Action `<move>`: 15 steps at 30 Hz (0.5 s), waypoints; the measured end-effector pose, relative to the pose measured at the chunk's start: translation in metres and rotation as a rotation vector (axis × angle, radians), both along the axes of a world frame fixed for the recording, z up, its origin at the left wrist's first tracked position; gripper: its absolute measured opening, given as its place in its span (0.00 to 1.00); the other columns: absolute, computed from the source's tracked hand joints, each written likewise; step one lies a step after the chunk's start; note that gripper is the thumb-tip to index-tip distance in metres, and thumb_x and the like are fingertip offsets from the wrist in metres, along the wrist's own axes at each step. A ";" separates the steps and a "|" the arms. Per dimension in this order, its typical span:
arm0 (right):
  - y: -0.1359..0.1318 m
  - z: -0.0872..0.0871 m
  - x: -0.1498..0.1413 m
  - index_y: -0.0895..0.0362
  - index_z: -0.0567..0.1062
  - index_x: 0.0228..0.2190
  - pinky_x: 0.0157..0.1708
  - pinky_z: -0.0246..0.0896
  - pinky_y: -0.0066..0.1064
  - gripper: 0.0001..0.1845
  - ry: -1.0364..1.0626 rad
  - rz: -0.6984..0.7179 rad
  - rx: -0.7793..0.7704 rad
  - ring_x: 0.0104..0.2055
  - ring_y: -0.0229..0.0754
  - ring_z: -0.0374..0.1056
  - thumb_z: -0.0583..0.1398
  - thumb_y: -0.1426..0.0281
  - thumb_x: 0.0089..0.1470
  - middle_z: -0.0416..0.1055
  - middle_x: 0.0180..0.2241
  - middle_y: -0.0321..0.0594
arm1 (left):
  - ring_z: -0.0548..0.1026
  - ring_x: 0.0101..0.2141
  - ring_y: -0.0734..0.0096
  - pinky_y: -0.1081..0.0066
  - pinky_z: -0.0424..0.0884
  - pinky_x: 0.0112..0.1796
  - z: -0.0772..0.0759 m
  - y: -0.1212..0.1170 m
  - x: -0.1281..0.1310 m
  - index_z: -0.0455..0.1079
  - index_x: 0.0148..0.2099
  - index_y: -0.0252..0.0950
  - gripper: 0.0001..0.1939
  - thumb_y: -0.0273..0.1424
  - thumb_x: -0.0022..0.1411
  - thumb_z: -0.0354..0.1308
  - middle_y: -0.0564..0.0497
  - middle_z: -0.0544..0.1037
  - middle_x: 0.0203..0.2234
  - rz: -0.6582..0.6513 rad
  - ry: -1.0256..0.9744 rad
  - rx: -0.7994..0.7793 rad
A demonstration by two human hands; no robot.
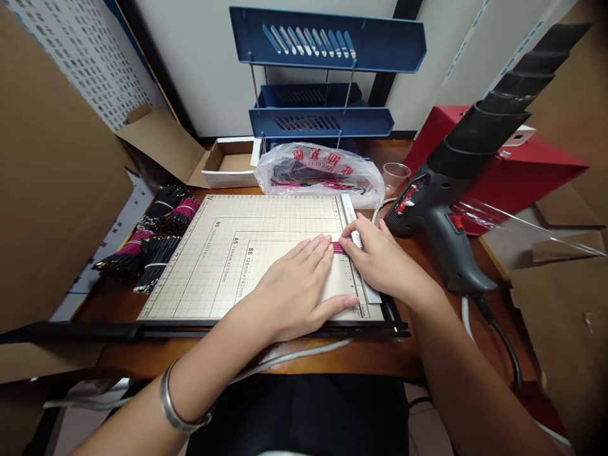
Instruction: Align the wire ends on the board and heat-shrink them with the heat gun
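My left hand [299, 278] lies flat with its fingers stretched out on a paper trimmer's cream grid board [199, 259]. Under its fingertips runs a small row of pink wires [338, 247]; the rest of their length is hidden by the hand. At the right ends of these wires, my right hand [380, 253] has its thumb and index finger closed together on them. Its other fingers rest over the metal edge strip [349, 209] of the board. Along the front of the trimmer lies its black cutting arm [109, 332].
Left of the board lie tied bundles of black wires [159, 253] and pink wires [186, 208]. A plastic bag [323, 171] of wires, a clear cup [396, 177] and blue shelf trays [323, 120] are behind. A heat gun [446, 209] stands at right by a red box [536, 164].
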State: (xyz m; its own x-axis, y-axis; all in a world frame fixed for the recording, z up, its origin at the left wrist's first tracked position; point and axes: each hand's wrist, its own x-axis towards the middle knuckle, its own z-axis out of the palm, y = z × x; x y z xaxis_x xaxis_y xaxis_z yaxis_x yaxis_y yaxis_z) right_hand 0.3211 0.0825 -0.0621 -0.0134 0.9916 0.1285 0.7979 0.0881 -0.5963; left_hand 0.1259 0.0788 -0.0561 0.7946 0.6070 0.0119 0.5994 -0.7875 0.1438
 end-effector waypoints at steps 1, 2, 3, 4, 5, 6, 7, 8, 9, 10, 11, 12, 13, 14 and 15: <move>0.000 -0.003 -0.001 0.54 0.65 0.35 0.66 0.45 0.58 0.08 0.004 0.010 -0.004 0.54 0.50 0.64 0.49 0.65 0.62 0.71 0.45 0.45 | 0.47 0.72 0.50 0.56 0.44 0.71 0.000 0.000 0.001 0.53 0.72 0.19 0.48 0.59 0.72 0.34 0.30 0.51 0.71 -0.014 0.000 0.009; 0.000 -0.006 -0.001 0.54 0.64 0.35 0.67 0.44 0.59 0.08 0.011 0.018 -0.009 0.55 0.50 0.64 0.49 0.65 0.62 0.71 0.45 0.45 | 0.48 0.72 0.50 0.56 0.44 0.71 0.001 0.000 0.002 0.53 0.72 0.18 0.49 0.59 0.72 0.34 0.29 0.52 0.71 -0.023 0.000 0.015; 0.000 -0.009 -0.001 0.54 0.64 0.35 0.68 0.42 0.59 0.08 0.020 0.025 -0.011 0.56 0.50 0.64 0.48 0.66 0.63 0.71 0.46 0.45 | 0.48 0.72 0.49 0.56 0.44 0.70 0.001 0.000 0.002 0.53 0.72 0.18 0.49 0.59 0.72 0.34 0.29 0.52 0.71 -0.026 -0.002 0.018; -0.001 -0.011 0.000 0.53 0.63 0.35 0.69 0.39 0.58 0.08 0.027 0.034 -0.010 0.58 0.50 0.63 0.47 0.66 0.63 0.71 0.47 0.45 | 0.48 0.72 0.49 0.56 0.45 0.70 0.001 0.000 0.002 0.53 0.72 0.18 0.49 0.59 0.72 0.35 0.29 0.52 0.71 -0.026 -0.003 0.018; -0.002 -0.013 0.001 0.53 0.63 0.36 0.70 0.37 0.58 0.09 0.036 0.042 -0.008 0.60 0.49 0.62 0.46 0.66 0.64 0.71 0.49 0.45 | 0.48 0.72 0.49 0.55 0.45 0.70 0.001 0.000 0.002 0.53 0.72 0.18 0.49 0.59 0.71 0.35 0.29 0.52 0.71 -0.024 -0.005 0.015; -0.002 -0.015 0.001 0.53 0.63 0.36 0.70 0.34 0.58 0.09 0.047 0.047 -0.004 0.62 0.49 0.61 0.46 0.65 0.64 0.70 0.51 0.45 | 0.48 0.72 0.48 0.55 0.45 0.70 0.001 0.000 0.002 0.53 0.72 0.18 0.49 0.59 0.71 0.35 0.29 0.52 0.71 -0.022 -0.007 0.010; -0.003 -0.016 0.002 0.53 0.64 0.37 0.71 0.33 0.58 0.09 0.060 0.049 0.001 0.64 0.49 0.59 0.46 0.65 0.65 0.70 0.52 0.44 | 0.48 0.72 0.48 0.55 0.46 0.70 0.001 0.000 0.002 0.53 0.72 0.18 0.49 0.59 0.71 0.36 0.29 0.51 0.71 -0.020 -0.008 0.002; -0.004 -0.016 0.003 0.53 0.64 0.37 0.71 0.33 0.57 0.09 0.074 0.048 0.006 0.66 0.50 0.58 0.46 0.64 0.65 0.69 0.52 0.44 | 0.48 0.72 0.48 0.54 0.46 0.70 0.001 0.000 0.002 0.52 0.72 0.19 0.49 0.59 0.71 0.36 0.29 0.51 0.71 -0.020 -0.012 -0.004; -0.004 -0.016 0.003 0.52 0.64 0.37 0.70 0.35 0.57 0.09 0.088 0.047 0.007 0.66 0.50 0.57 0.46 0.65 0.65 0.69 0.52 0.44 | 0.48 0.72 0.48 0.54 0.46 0.70 0.001 0.000 0.001 0.52 0.72 0.19 0.49 0.59 0.71 0.36 0.29 0.50 0.71 -0.020 -0.014 -0.010; -0.005 -0.016 0.003 0.52 0.64 0.37 0.70 0.38 0.56 0.09 0.101 0.045 0.007 0.65 0.50 0.57 0.46 0.65 0.65 0.70 0.51 0.44 | 0.47 0.72 0.48 0.53 0.47 0.70 0.001 0.000 0.001 0.52 0.72 0.19 0.48 0.59 0.72 0.36 0.29 0.50 0.71 -0.021 -0.016 -0.015; -0.005 -0.015 0.003 0.52 0.63 0.38 0.69 0.41 0.55 0.09 0.113 0.045 0.005 0.63 0.50 0.59 0.46 0.65 0.64 0.70 0.49 0.44 | 0.47 0.72 0.48 0.53 0.47 0.70 0.001 0.000 0.001 0.52 0.72 0.19 0.48 0.58 0.72 0.36 0.29 0.50 0.71 -0.022 -0.018 -0.018; -0.006 -0.014 0.003 0.52 0.63 0.38 0.67 0.45 0.54 0.09 0.123 0.047 -0.002 0.61 0.50 0.61 0.46 0.65 0.64 0.70 0.48 0.44 | 0.47 0.72 0.48 0.52 0.47 0.70 0.001 0.000 0.000 0.52 0.72 0.18 0.48 0.58 0.72 0.36 0.29 0.49 0.71 -0.024 -0.019 -0.021; -0.006 -0.013 0.003 0.52 0.64 0.38 0.66 0.48 0.52 0.08 0.137 0.049 -0.012 0.58 0.49 0.62 0.47 0.65 0.64 0.69 0.47 0.44 | 0.47 0.72 0.48 0.52 0.47 0.70 0.001 0.000 0.000 0.52 0.72 0.18 0.48 0.58 0.72 0.36 0.29 0.49 0.71 -0.026 -0.018 -0.024; -0.007 -0.012 0.004 0.52 0.64 0.38 0.65 0.50 0.51 0.08 0.157 0.056 -0.027 0.56 0.49 0.63 0.48 0.63 0.64 0.69 0.47 0.43 | 0.47 0.72 0.48 0.52 0.46 0.70 0.002 0.001 0.000 0.51 0.72 0.18 0.48 0.58 0.72 0.36 0.29 0.49 0.71 -0.025 -0.017 -0.028; -0.008 -0.011 0.005 0.52 0.65 0.39 0.64 0.51 0.49 0.09 0.180 0.067 -0.044 0.55 0.48 0.63 0.49 0.62 0.64 0.69 0.48 0.42 | 0.46 0.72 0.48 0.52 0.46 0.70 0.002 0.000 0.000 0.51 0.73 0.18 0.48 0.58 0.72 0.36 0.29 0.48 0.72 -0.025 -0.015 -0.033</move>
